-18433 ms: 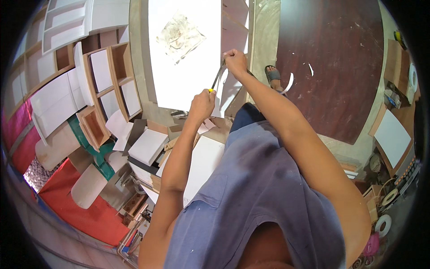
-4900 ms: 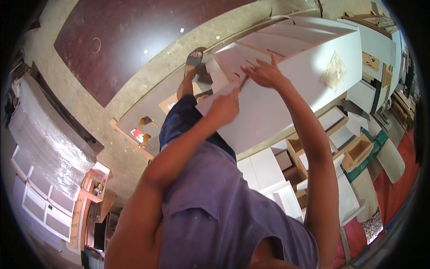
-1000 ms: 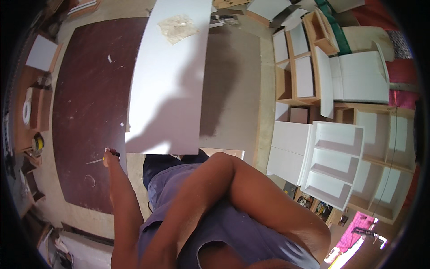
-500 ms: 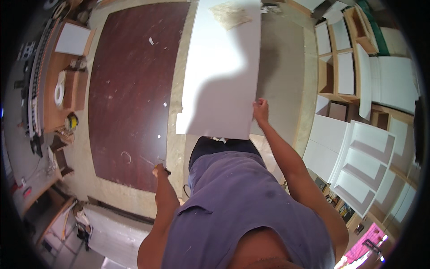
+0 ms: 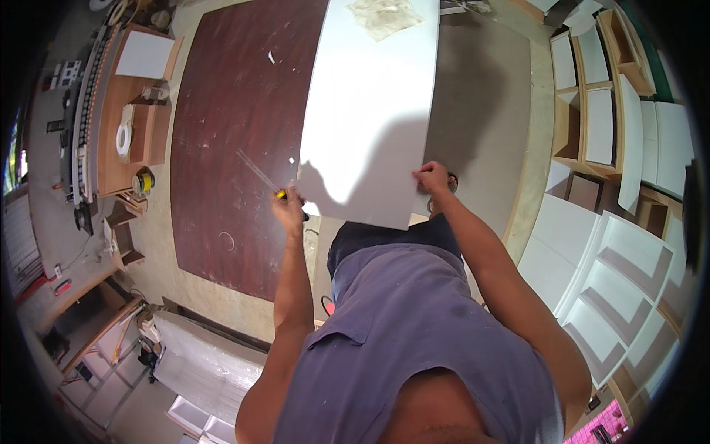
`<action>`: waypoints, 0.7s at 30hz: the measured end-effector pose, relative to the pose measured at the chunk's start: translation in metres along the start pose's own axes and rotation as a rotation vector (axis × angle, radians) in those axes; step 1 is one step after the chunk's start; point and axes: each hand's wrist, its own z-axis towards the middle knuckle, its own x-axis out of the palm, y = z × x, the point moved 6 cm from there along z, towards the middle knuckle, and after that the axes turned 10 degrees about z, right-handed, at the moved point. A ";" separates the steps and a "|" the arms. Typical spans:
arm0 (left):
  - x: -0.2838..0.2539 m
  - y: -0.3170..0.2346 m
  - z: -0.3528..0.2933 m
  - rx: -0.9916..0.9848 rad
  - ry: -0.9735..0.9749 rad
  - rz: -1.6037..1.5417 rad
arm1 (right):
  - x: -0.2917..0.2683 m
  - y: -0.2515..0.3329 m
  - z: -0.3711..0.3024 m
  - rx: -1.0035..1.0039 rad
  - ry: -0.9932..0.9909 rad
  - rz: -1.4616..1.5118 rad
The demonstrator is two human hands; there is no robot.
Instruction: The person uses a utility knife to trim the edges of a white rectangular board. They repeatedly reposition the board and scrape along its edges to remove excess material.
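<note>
A long white board [image 5: 370, 81] stretches away in front of me, its near end close to my waist. My left hand [image 5: 290, 207] is closed around a tool [image 5: 282, 194] with a yellow and black handle, beside the board's near left corner. A thin, pale shaft seems to extend from the tool over the dark red-brown sheet; its tip is too faint to identify the kind. At the board's right edge, my right hand [image 5: 433, 177] has its fingers bent and pinched against the edge. A wrinkled, yellowish piece of material [image 5: 386, 16] lies on the board's far part.
To the left lies the large red-brown sheet [image 5: 229, 148] with small white scraps. White cabinet frames [image 5: 617, 277] and wooden boxes [image 5: 568, 126] line the right side. A wooden workbench part [image 5: 111, 140] with a white tape roll [image 5: 124, 138] stands at left. Wrapped panels [image 5: 200, 355] are behind-left.
My left hand has come up and right with the tool, from over the red-brown sheet to the board's near left corner. My right hand stays at the right edge. The view has shifted slightly.
</note>
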 end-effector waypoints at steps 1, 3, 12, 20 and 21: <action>0.043 -0.033 -0.021 0.020 0.099 0.083 | 0.002 0.001 -0.004 0.060 0.077 0.134; 0.123 -0.042 -0.045 0.035 0.241 0.151 | 0.000 -0.001 0.002 0.083 0.160 0.201; 0.260 -0.016 -0.090 0.153 0.152 0.859 | -0.213 -0.073 0.033 -0.259 0.510 -0.241; 0.208 -0.033 -0.158 -0.113 0.003 0.656 | -0.623 -0.223 0.048 0.113 -0.301 -0.516; 0.213 -0.022 -0.169 -0.181 0.025 0.625 | -0.677 -0.249 0.052 0.174 -0.402 -0.524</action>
